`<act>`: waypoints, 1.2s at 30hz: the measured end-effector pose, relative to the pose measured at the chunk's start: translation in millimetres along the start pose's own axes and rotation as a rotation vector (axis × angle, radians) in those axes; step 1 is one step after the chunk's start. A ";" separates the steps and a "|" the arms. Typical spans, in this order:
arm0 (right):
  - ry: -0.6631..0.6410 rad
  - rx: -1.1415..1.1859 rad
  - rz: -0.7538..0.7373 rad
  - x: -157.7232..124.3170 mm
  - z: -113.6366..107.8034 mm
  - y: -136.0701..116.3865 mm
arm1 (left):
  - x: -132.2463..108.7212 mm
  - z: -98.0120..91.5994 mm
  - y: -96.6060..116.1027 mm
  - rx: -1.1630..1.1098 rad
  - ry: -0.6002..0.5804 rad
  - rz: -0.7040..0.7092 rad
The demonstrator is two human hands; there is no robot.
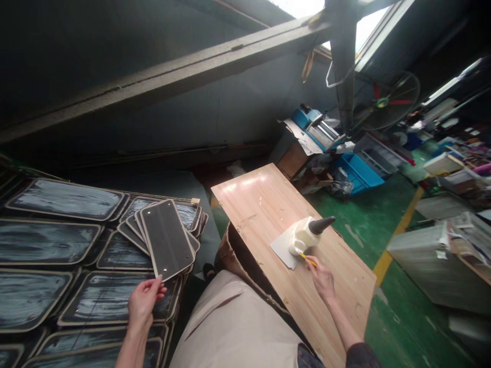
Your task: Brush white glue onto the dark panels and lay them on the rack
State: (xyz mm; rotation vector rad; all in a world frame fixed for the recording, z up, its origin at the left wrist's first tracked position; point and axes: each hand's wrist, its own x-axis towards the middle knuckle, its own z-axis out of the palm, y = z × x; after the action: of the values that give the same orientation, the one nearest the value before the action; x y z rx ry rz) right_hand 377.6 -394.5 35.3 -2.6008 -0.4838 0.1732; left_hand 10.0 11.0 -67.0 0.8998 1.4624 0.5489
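Panel (pixel 169 240): my left hand (pixel 142 302) pinched its corner. Stick (pixel 309 259): my right hand (pixel 322 279) gripped it, tip seemingly in the bottle (pixel 305 232).

The left hand (pixel 148 298) is raised in a pinch, thumb and forefinger meeting at the tips, the other fingers curled loosely beside them. Its bare left forearm (pixel 132 341) rises steeply from the bottom edge. Well apart, the right hand (pixel 321 278) closes its fingers forward in a light grip; the right forearm (pixel 343 319) slants up and leftward from a dark sleeve (pixel 362 356).
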 end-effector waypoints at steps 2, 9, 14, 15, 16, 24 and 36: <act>0.061 0.185 0.080 -0.3 -0.1 -0.9 | 1.8 0.0 -2.0 -0.010 0.000 -0.005; 0.387 1.016 0.601 18.9 19.3 2.6 | 1.6 0.9 -2.9 -0.025 -0.011 -0.002; 0.445 1.148 0.806 19.5 35.7 15.8 | 1.9 -0.6 -3.3 -0.022 -0.024 0.009; 0.444 1.173 0.842 17.2 36.5 18.9 | 1.9 -0.9 -3.4 -0.021 -0.025 0.011; 0.444 1.194 0.874 14.3 36.1 22.2 | 1.9 -1.1 -3.7 -0.020 -0.025 0.013; 0.410 1.295 0.981 5.8 17.5 36.7 | 3.0 -0.1 -6.1 -0.025 -0.024 0.018; 0.466 1.115 0.814 -2.6 19.9 27.4 | -3.5 3.6 2.6 -0.068 -0.040 0.011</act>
State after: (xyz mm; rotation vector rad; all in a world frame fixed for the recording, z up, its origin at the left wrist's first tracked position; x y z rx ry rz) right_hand 379.5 -409.1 4.8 -1.4949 0.6864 0.0558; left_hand 13.7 9.0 -63.3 0.8615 1.3957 0.5823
